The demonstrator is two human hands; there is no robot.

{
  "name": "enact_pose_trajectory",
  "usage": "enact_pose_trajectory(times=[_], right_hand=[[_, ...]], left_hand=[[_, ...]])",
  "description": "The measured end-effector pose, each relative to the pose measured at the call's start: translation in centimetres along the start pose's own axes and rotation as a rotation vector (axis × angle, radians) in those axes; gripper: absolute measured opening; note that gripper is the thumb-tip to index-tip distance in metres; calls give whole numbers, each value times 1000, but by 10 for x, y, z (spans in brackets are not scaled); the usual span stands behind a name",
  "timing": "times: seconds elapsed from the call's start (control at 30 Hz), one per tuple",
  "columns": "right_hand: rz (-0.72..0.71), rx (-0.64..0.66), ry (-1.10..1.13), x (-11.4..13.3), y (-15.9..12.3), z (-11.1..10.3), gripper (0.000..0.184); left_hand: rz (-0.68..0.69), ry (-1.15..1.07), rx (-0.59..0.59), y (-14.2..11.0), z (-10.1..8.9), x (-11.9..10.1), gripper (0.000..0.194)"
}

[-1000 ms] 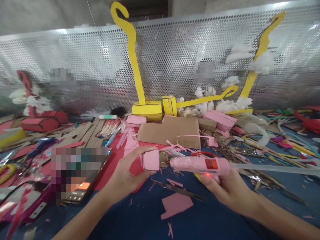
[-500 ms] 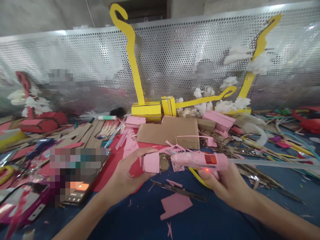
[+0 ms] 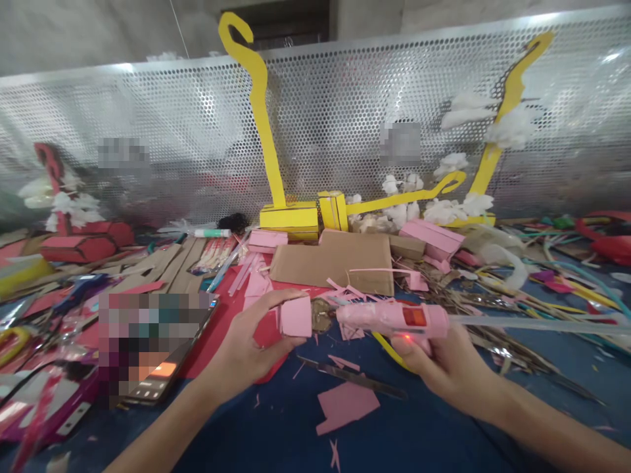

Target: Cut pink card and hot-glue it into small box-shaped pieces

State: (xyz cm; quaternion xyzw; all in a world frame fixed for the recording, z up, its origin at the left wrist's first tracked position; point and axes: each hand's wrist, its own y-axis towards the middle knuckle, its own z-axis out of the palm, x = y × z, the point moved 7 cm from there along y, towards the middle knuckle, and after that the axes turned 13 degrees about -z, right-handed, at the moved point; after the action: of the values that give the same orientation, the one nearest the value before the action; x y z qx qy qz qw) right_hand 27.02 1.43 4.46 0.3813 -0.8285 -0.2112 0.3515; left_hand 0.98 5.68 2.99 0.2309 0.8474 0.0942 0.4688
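Observation:
Between the thumb and fingers of my left hand (image 3: 251, 338) is a small pink paper-covered box (image 3: 296, 317). My right hand (image 3: 446, 355) grips a pink hot glue gun (image 3: 382, 316), its red light lit and a long clear glue stick (image 3: 522, 322) running out of its back. The gun's nozzle points left at the box, close to its right side; whether they touch I cannot tell. Below the hands lie a craft knife (image 3: 352, 377) and a cut piece of pink paper (image 3: 348, 406).
A brown cardboard piece (image 3: 340, 263) stands behind the hands. Tall yellow hook-shaped pieces (image 3: 266, 131) on boxes lean near the perforated metal panel (image 3: 345, 105). On the left lies a phone (image 3: 167, 355); red paper (image 3: 207, 335) is under my left hand. Twigs and scraps litter the right.
The pink box in my left hand has shifted very slightly left and up. My right hand and the glue gun stay nearly where they were.

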Motion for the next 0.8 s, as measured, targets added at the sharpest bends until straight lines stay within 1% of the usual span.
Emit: enact_pose_trajectory(times=[0.03,0.13,0.2,0.37,0.5,0.63,0.7,0.8], right_hand=[[8,11,0,-1,0,1,30],[34,-27,-19,-4,-1,-2,31],[27,-33,-26,-6,-3,-2,31],[-31,12,-31,-4,-3,0,34],[-17,41,-9,-2,-1,1,35],[38,-23,-35,-5,-2,-2,33],[77,-47,-58,-8,-4,-2,38],[123,-77,-79,-13,-6,-1,52]], left_hand=[[6,2,7,-1,0,-1,53],[5,0,8,-1,0,-2,53],[-10,-5,-4,-1,-1,0,53],[-56,-34,-22,1,-1,6,53],[-64,-71,-49,2,-2,10,54],[-48,-93,-61,3,-2,9,54],[-42,-106,-66,4,-2,8,53],[-39,-134,-74,6,-3,7,51]])
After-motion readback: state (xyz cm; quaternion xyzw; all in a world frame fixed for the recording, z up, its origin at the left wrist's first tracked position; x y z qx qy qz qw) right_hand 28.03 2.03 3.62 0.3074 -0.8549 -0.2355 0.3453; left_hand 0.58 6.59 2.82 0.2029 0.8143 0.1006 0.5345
